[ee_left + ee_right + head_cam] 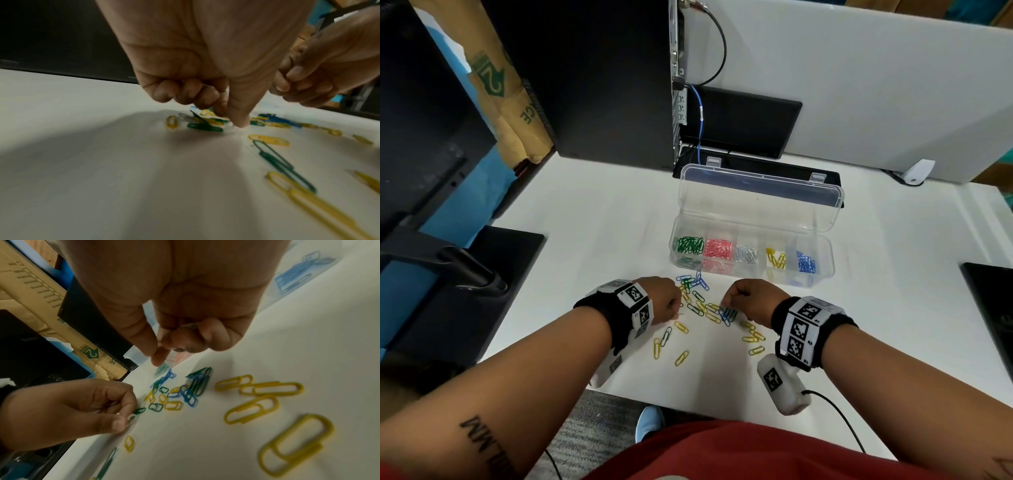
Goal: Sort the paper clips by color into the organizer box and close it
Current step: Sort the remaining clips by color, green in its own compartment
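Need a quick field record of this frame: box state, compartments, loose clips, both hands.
box: organizer box, lid open, upright behind it
compartments, left to right: green, red, white, yellow, blue
loose clips: loose pile on the table, yellow, green, blue
left hand: fingers curled, pinching a pale clip at the pile
right hand: curled over the pile, contents unclear

A black computer tower (599, 78) stands at the back of the white desk (592, 219). A cardboard box (506, 102) leans left of the tower; blue (700, 120) and black (717, 41) cables hang right of it.
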`<action>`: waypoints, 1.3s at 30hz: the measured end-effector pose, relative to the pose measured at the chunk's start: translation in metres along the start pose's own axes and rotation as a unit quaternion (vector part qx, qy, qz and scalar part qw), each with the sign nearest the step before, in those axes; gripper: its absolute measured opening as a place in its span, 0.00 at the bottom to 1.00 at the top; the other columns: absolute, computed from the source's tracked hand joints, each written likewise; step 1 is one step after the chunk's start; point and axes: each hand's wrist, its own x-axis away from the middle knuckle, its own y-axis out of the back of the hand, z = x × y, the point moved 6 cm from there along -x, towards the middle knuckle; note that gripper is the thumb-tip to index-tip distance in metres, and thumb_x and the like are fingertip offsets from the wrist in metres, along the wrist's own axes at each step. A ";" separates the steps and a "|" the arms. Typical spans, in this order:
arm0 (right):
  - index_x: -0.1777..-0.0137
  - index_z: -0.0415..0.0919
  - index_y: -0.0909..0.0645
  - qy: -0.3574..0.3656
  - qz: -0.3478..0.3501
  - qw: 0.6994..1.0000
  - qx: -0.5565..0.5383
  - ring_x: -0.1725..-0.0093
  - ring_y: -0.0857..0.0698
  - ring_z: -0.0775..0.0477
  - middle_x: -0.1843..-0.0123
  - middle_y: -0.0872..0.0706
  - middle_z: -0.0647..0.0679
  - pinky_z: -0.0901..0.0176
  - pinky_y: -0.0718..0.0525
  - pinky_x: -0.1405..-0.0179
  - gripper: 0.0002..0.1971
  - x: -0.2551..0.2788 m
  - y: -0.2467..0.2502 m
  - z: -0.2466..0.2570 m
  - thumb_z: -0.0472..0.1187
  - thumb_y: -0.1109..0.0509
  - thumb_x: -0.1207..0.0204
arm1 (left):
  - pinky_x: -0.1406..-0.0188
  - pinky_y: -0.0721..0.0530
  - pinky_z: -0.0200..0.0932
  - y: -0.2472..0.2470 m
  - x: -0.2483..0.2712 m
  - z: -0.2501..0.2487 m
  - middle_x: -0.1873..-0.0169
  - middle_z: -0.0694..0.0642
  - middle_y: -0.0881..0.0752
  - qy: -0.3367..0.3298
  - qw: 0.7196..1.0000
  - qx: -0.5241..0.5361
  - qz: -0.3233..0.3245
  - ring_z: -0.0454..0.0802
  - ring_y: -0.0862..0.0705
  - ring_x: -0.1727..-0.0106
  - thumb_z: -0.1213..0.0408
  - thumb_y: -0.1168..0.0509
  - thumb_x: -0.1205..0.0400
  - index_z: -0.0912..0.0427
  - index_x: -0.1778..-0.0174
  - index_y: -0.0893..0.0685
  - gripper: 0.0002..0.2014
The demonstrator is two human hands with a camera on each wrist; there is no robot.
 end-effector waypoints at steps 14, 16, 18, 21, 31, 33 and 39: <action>0.50 0.45 0.15 0.073 0.050 0.985 0.146 0.58 0.23 0.57 0.56 0.16 0.56 0.67 0.26 0.60 0.08 -0.015 -0.041 0.045 0.38 0.34 0.25 | 0.71 0.24 0.38 0.008 0.055 0.081 0.71 0.61 0.18 0.198 0.832 0.504 -0.122 0.50 0.21 0.72 0.77 0.34 0.24 0.59 0.73 0.28 0.15; 0.47 0.47 0.15 0.099 0.045 0.979 0.171 0.61 0.25 0.57 0.64 0.24 0.62 0.67 0.28 0.61 0.10 -0.020 -0.048 0.057 0.38 0.34 0.26 | 0.79 0.26 0.33 0.007 0.064 0.085 0.72 0.60 0.20 0.210 0.800 0.545 -0.133 0.47 0.22 0.75 0.79 0.37 0.23 0.59 0.70 0.28 0.14; 0.46 0.48 0.16 0.113 0.037 0.972 0.201 0.57 0.24 0.53 0.66 0.28 0.62 0.65 0.28 0.54 0.10 -0.028 -0.056 0.067 0.39 0.35 0.26 | 0.82 0.28 0.31 0.008 0.074 0.089 0.72 0.59 0.21 0.224 0.764 0.586 -0.148 0.47 0.24 0.75 0.80 0.41 0.22 0.57 0.66 0.27 0.13; 0.46 0.47 0.19 0.098 0.020 0.974 0.206 0.52 0.22 0.50 0.59 0.22 0.57 0.61 0.27 0.53 0.09 -0.041 -0.062 0.076 0.45 0.33 0.25 | 0.83 0.29 0.29 0.009 0.083 0.089 0.72 0.56 0.23 0.237 0.732 0.622 -0.142 0.46 0.26 0.73 0.81 0.44 0.22 0.56 0.60 0.23 0.14; 0.43 0.35 0.17 0.051 0.029 0.931 0.361 0.43 0.15 0.43 0.43 0.14 0.41 0.59 0.19 0.51 0.16 -0.067 -0.076 0.093 0.45 0.33 0.25 | 0.83 0.26 0.26 -0.001 0.103 0.108 0.66 0.55 0.23 0.275 0.691 0.655 -0.135 0.45 0.25 0.70 0.78 0.47 0.18 0.56 0.61 0.22 0.14; 0.45 0.35 0.15 0.032 0.040 0.934 0.354 0.44 0.15 0.43 0.44 0.13 0.42 0.58 0.17 0.48 0.15 -0.070 -0.078 0.091 0.44 0.31 0.27 | 0.80 0.24 0.26 -0.001 0.102 0.109 0.66 0.55 0.21 0.274 0.684 0.662 -0.137 0.46 0.24 0.69 0.76 0.46 0.17 0.57 0.61 0.22 0.13; 0.68 0.46 0.30 0.045 0.033 0.977 0.204 0.56 0.23 0.48 0.63 0.21 0.51 0.61 0.25 0.63 0.09 -0.061 -0.073 0.090 0.39 0.34 0.28 | 0.65 0.18 0.35 0.011 0.086 0.099 0.63 0.57 0.20 0.221 0.654 0.712 -0.128 0.49 0.21 0.64 0.70 0.42 0.16 0.59 0.60 0.23 0.08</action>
